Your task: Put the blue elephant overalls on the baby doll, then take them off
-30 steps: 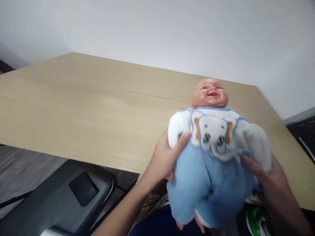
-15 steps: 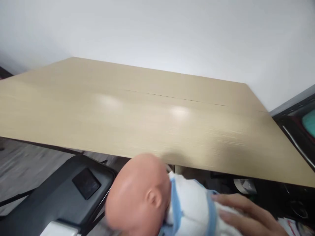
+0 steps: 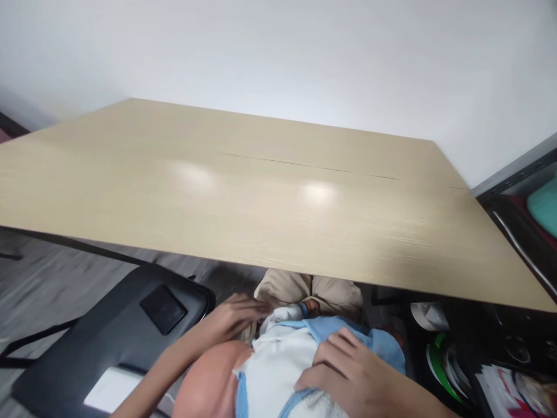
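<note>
A baby doll [image 3: 278, 371] in a white top and light blue outfit lies below the table's near edge, on my lap, its bald head [image 3: 209, 383] toward the bottom of the view. My left hand [image 3: 232, 316] reaches along the doll's far side, fingers curled at its white sleeve. My right hand [image 3: 348, 371] rests flat on the doll's chest with fingers spread over the cloth. The doll's legs are hidden under the blue fabric and my hands.
A light wooden table [image 3: 261, 203] fills the middle, against a white wall. A dark grey chair seat [image 3: 130, 325] stands at lower left. A black shelf or bin with papers and green items [image 3: 461, 360] is at lower right.
The doll came down from upright above the table edge to lying on my lap, turned head toward me. My left hand came into view at its sleeve; my right hand lies on its chest.
</note>
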A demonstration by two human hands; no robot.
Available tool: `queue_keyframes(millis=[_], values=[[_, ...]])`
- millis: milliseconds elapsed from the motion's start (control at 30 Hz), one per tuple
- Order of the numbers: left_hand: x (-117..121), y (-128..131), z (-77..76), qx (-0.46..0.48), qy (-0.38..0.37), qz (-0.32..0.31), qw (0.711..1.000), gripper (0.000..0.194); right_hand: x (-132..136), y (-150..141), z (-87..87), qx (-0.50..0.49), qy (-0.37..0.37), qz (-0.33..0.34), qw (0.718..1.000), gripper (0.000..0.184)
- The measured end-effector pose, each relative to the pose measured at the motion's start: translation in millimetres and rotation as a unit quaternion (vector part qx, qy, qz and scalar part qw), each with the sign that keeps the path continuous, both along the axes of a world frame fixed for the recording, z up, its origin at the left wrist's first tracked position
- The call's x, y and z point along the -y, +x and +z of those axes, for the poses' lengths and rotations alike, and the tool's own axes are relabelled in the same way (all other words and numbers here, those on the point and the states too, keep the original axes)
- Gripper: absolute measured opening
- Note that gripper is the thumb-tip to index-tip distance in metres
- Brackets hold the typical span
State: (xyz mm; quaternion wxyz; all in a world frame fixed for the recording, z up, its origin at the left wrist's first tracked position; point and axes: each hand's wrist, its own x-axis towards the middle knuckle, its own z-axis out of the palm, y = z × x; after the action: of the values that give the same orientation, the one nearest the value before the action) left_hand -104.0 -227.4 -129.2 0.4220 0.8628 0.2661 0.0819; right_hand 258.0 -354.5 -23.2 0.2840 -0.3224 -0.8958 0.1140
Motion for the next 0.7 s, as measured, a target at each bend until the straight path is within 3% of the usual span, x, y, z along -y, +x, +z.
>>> queue_keyframes(millis=[67,100,200,267,333,433,600,700], values=[[0.8,0.1,41.5,-0.002,-0.06,0.095,0.994,0.037,-3.4,-4.8,4.3,-0.028,0.003,0.009,1.0,0.022],[6.0,5.6,63.2,0.022,-0.097,0.11,0.989,0.038,-4.5,-6.7,6.5,-0.046,-0.004,0.011,0.999,0.026],[34.3,37.7,116.3,0.142,-0.167,0.031,0.975,0.055,-4.4,-7.9,10.1,-0.094,-0.025,0.007,0.995,0.032],[54.1,63.0,133.9,0.098,-0.141,-0.042,0.984,0.066,-1.5,-5.2,8.4,-0.095,-0.026,0.006,0.995,0.028],[67.0,82.4,136.6,0.046,-0.11,-0.058,0.991,0.064,2.8,-1.5,3.2,-0.084,-0.016,0.002,0.996,0.024],[69.9,93.4,123.9,0.039,-0.11,-0.029,0.993,0.054,10.4,3.6,-7.1,-0.094,0.016,0.001,0.995,0.032],[55.4,83.5,100.8,0.076,-0.201,0.027,0.976,0.045,28.8,21.7,-20.5,-0.066,0.089,0.003,0.994,0.051],[48.4,76.6,93.0,0.092,-0.248,0.043,0.964,0.04,45.6,43.6,-33.1,-0.018,0.105,0.004,0.994,0.045]])
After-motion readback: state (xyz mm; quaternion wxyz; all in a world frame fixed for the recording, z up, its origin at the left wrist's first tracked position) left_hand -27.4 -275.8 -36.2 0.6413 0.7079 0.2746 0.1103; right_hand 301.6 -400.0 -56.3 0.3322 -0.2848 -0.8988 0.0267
